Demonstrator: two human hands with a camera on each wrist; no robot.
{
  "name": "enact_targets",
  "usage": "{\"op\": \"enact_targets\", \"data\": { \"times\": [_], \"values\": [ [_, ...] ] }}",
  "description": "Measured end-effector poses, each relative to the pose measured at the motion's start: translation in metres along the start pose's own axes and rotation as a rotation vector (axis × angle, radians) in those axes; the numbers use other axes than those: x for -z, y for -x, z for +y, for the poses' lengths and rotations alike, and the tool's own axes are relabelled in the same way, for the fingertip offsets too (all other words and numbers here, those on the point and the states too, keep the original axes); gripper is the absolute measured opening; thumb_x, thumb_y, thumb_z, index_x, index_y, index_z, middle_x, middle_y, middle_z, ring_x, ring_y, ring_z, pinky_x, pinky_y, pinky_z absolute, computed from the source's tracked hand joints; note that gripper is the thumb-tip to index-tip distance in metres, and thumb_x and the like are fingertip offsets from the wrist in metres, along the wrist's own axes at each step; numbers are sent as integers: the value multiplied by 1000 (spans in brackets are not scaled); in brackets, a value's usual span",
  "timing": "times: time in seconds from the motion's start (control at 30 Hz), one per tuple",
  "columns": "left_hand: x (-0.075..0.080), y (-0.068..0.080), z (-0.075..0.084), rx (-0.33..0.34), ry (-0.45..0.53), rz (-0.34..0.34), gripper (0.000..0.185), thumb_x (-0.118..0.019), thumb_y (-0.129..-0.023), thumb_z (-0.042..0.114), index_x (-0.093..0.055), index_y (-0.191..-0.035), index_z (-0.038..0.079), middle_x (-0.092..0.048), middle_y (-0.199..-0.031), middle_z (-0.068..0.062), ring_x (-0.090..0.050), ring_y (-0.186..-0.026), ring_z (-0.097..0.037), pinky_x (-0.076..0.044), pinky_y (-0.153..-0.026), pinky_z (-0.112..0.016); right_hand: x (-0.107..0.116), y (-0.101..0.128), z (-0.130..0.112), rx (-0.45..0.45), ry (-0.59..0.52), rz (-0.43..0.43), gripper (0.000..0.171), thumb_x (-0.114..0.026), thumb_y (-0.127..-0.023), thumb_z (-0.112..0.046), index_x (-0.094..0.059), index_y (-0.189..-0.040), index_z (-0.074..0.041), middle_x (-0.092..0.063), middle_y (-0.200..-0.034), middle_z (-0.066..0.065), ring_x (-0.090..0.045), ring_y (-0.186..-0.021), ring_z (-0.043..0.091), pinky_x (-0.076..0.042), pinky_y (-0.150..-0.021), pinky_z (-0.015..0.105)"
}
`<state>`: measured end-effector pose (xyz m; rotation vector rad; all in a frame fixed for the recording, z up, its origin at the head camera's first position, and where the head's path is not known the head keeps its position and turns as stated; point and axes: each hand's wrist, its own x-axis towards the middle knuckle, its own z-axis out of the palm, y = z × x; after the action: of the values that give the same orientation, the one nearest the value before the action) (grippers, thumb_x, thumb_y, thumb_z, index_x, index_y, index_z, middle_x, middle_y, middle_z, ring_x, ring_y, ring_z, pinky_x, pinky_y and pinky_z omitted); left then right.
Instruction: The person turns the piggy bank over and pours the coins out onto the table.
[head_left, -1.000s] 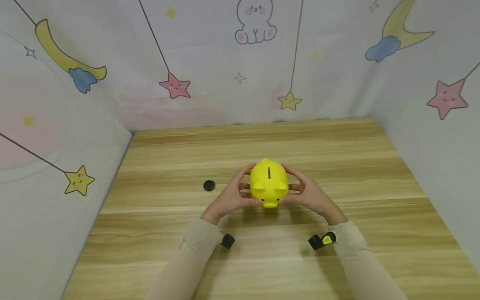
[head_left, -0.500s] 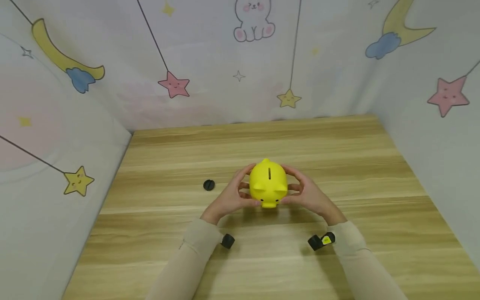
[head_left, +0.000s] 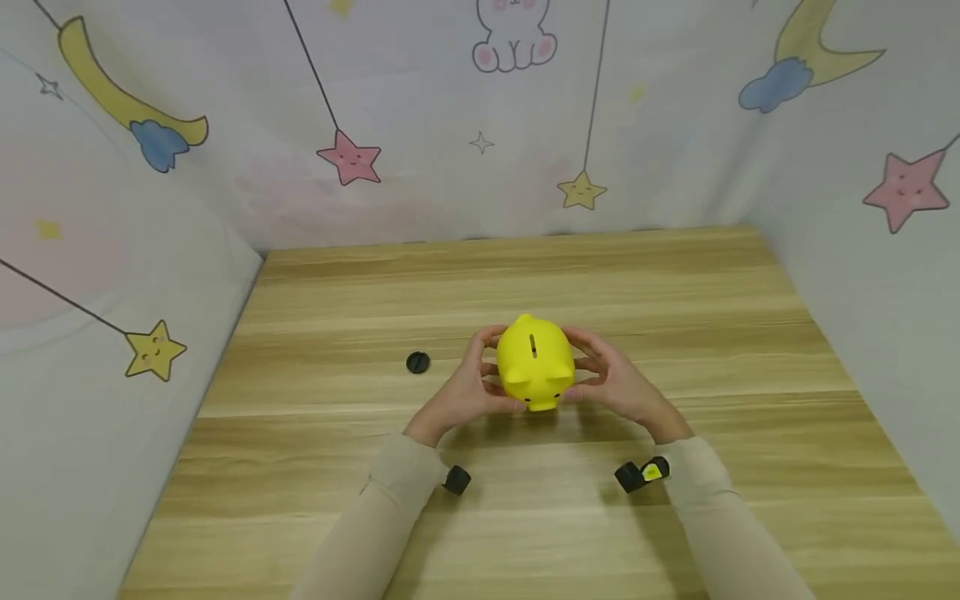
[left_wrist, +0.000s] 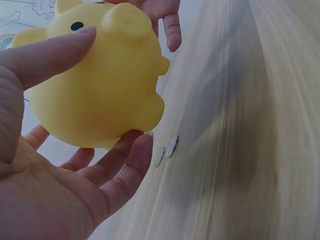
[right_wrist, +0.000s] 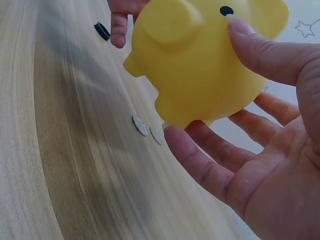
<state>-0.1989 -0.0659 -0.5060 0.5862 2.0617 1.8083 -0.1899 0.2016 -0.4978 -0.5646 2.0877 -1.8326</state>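
Observation:
A yellow piggy bank [head_left: 536,362] is held between both hands, lifted off the table with its coin slot facing up and its snout toward the person. My left hand [head_left: 467,387] grips its left side, thumb by the face and fingers curled under the belly in the left wrist view. On the opposite side my right hand [head_left: 617,386] grips it the same way. Below the piggy bank, two silver coins [right_wrist: 139,125] lie on the wooden table, seen in both wrist views but hidden under it in the head view.
A round black plug [head_left: 417,362] with a ridge across it lies on the table [head_left: 315,467], left of the left hand. Fabric walls [head_left: 420,125] printed with stars and moons stand at the back and both sides. A small black camera is worn at each wrist.
The piggy bank has turned slightly, its snout shifting a little to the right, with both hands still holding it. The head view has tilted slightly downward.

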Motion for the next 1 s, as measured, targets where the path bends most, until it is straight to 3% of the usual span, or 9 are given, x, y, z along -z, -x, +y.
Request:
{"op": "enact_targets", "data": {
  "times": [0.5, 0.73, 1.0],
  "values": [
    [-7, 1, -1, 9, -8, 16, 115, -89, -68, -5, -17, -153, 24, -18, -141, -11, -53, -111, -34, -50, -92, -49, 0, -1, -4, 27, 23, -63, 88, -76, -87, -5, -24, -157, -9, -21, -162, 11, -36, -134, 44, -47, -97, 53],
    [-6, -1, -6, -10, -2, 19, 111, -89, -69, -3, -19, -150, 29, -21, -138, -10, -56, -110, -33, -51, -91, -46, -1, -3, -4, 37, 15, -82, 87, -74, -89, -4, -21, -158, -8, -18, -162, 13, -33, -135, 45, -44, -98, 57],
    [-11, -2, -6, -46, -83, 61, 112, -89, -69, -3, -17, -151, 21, -21, -137, -11, -56, -108, -31, -53, -90, -37, -1, -3, -4, 35, 3, -90, 91, -75, -87, -1, -20, -159, -10, -17, -163, 11, -26, -140, 42, -44, -99, 55]
  ]
}}
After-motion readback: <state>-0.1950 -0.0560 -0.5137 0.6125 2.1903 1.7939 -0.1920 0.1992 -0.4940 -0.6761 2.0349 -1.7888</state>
